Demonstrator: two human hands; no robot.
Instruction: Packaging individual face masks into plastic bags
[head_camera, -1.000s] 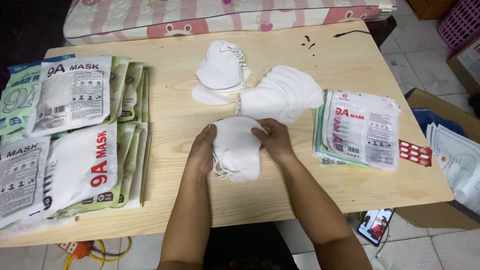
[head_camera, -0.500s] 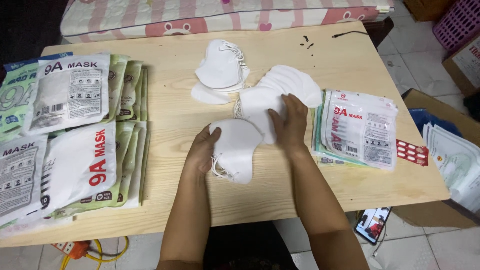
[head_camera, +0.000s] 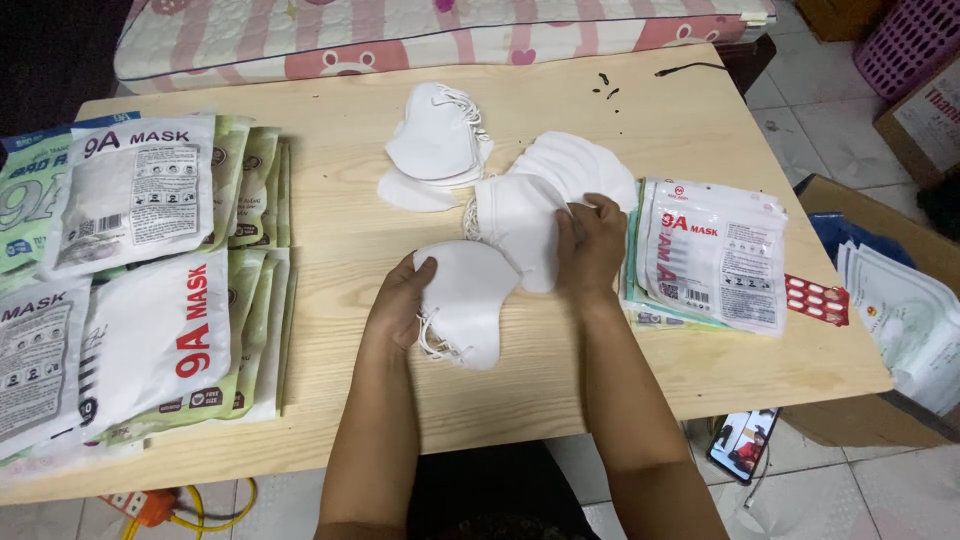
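two hands among white masks on a wooden table

the left hand (head_camera: 400, 300) grips the left edge of a small stack of folded white face masks (head_camera: 468, 305), fingers closed around it, elastic loops hanging below. this stack lies near the middle of the light wooden table (head_camera: 340, 230), toward its front edge. the right hand (head_camera: 592, 245) rests just right of that stack, fingers curled and pinching the edge of a second, fanned pile of white masks (head_camera: 545, 205) that spreads toward the table's back. a third heap of white masks (head_camera: 435, 150) sits behind both, closer to the table's far edge.

sealed mask pouches (head_camera: 135, 290), white and pale green with red lettering, each holding masks, lie in overlapping rows on the table's left end. a smaller stack of pouches (head_camera: 712, 255) lies on the table's right end, with a red blister strip of pills (head_camera: 817, 300) beside it.

behind the table runs a pink striped mattress (head_camera: 400, 35). right of the table stand a cardboard box (head_camera: 880, 290) and a pink plastic basket (head_camera: 910, 40) on the tiled floor; a phone (head_camera: 742, 445) lies below the table's front edge, and an orange power strip (head_camera: 140, 505) under its left end.
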